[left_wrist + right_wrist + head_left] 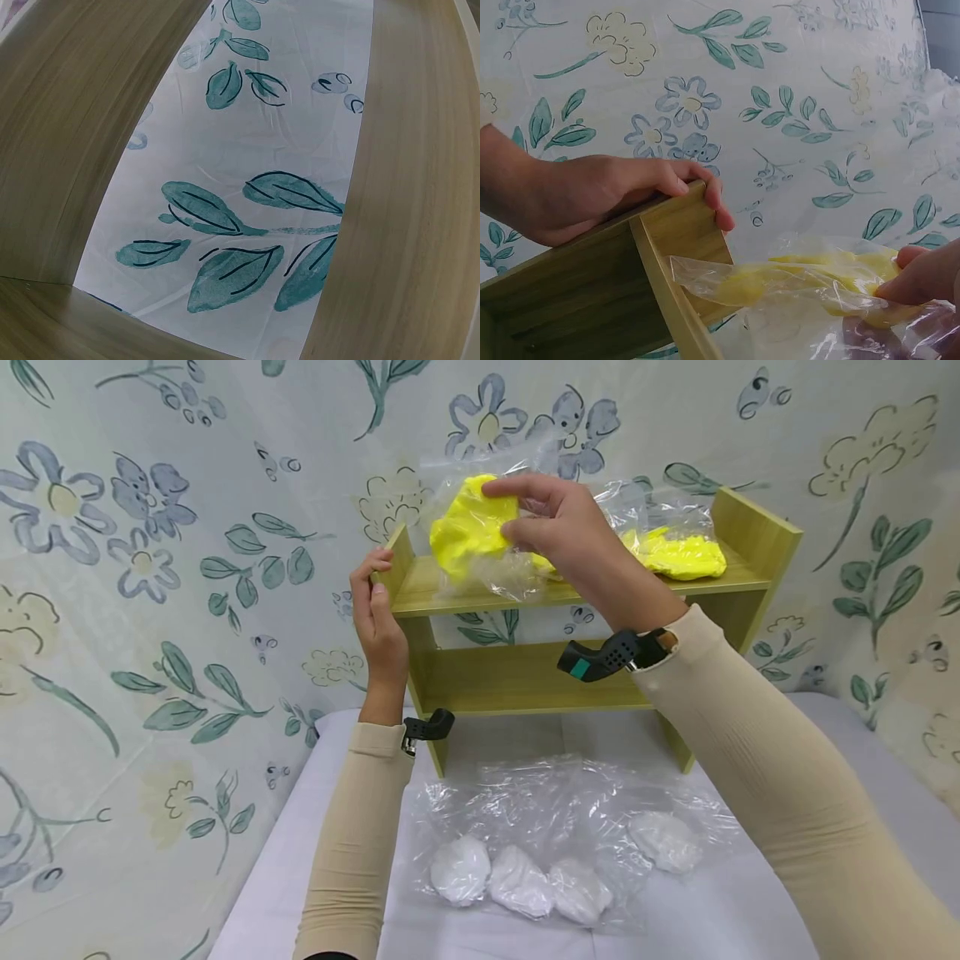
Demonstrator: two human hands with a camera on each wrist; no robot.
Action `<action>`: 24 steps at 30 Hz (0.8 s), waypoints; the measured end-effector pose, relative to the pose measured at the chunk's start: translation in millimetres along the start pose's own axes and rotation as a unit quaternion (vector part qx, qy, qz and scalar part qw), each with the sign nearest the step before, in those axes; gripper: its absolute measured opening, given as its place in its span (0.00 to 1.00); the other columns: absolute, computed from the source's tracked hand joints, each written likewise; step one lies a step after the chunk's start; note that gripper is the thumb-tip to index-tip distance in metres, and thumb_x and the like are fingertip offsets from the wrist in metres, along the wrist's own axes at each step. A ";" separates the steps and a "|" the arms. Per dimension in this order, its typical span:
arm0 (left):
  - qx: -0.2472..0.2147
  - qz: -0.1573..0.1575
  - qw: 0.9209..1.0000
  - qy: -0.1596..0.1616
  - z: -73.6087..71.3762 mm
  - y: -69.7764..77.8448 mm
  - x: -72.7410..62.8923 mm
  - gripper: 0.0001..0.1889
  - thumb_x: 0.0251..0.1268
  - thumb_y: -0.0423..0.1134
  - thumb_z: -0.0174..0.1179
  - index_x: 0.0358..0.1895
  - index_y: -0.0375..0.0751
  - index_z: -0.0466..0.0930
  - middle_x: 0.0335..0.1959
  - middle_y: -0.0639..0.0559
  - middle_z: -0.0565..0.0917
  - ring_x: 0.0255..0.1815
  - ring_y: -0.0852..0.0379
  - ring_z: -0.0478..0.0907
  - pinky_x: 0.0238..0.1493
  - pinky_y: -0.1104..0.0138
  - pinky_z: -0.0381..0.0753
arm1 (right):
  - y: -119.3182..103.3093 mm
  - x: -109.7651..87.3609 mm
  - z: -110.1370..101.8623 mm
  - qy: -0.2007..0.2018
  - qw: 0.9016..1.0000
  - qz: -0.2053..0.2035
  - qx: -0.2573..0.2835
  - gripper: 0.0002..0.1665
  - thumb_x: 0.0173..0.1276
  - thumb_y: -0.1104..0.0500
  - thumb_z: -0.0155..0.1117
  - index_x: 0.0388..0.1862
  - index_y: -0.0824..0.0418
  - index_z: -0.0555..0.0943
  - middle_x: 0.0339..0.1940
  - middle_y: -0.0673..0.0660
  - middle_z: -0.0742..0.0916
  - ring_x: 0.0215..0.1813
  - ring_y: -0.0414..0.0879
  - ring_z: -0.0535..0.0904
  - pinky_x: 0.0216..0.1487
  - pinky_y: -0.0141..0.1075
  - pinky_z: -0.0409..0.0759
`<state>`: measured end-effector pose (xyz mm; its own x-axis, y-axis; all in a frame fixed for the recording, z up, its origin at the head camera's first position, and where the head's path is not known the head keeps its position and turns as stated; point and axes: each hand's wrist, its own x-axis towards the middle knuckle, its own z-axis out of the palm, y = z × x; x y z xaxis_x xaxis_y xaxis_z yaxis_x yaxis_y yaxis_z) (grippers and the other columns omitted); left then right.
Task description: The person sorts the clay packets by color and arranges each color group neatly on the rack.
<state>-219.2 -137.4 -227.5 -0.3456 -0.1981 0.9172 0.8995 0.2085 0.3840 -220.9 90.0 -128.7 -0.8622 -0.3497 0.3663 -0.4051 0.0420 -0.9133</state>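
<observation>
Yellow bag [467, 531]: your right hand [558, 518] is pinching one, your left hand [381, 625] is gripping the shelf edge [403, 557]; four white lumps [519, 882] are lying below.

The cloth-covered table [712, 918] over there bears a wooden shelf [525, 677], with four white lumps [519, 881] in clear bags [525, 797] lying in front. Bagged yellow stuff [678, 556] sits toward the right end of the top board [416, 591].

The left arm [356, 835] reaches upward, the left hand [382, 622] raised with fingers [362, 578] bent over. The right arm [765, 760] slants in from the lower right, the right hand [570, 527] turned leftward, thumb [525, 533] and forefinger [517, 487] pinching.
</observation>
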 end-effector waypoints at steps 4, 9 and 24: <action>0.004 -0.009 1.000 0.000 0.1 0.6 -0.8 0.16 0.66 0.28 0.32 0.48 0.16 0.63 0.57 0.28 0.70 0.69 0.53 0.64 0.73 0.57 0.57 | 6.7 14.4 1.9 0.005 0.999 0.040 -0.004 0.25 0.65 0.68 0.60 0.59 0.50 0.80 0.66 0.47 0.72 0.47 0.47 0.72 0.43 0.34 0.74; 0.004 -0.011 1.000 -0.003 0.7 0.9 -1.5 0.16 0.67 0.28 0.32 0.48 0.16 0.63 0.57 0.27 0.70 0.69 0.48 0.63 0.73 0.57 0.56 | 12.7 21.5 3.3 0.002 0.995 0.090 -0.052 0.25 0.66 0.66 0.59 0.60 0.46 0.79 0.61 0.48 0.74 0.42 0.47 0.71 0.43 0.34 0.73; 0.001 -0.005 1.000 -0.009 -0.8 -0.3 0.0 0.16 0.67 0.28 0.33 0.49 0.16 0.63 0.58 0.25 0.68 0.69 0.55 0.64 0.72 0.57 0.57 | 12.3 39.8 22.2 -0.038 0.937 0.129 -0.324 0.29 0.64 0.63 0.55 0.66 0.52 0.75 0.70 0.53 0.70 0.35 0.47 0.70 0.28 0.31 0.69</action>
<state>-219.2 -138.2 -227.7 -0.3595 -0.1837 0.9149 0.8951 0.2092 0.3937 -253.4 55.8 -129.3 -0.9426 -0.3144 0.1129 -0.3074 0.6843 -0.6612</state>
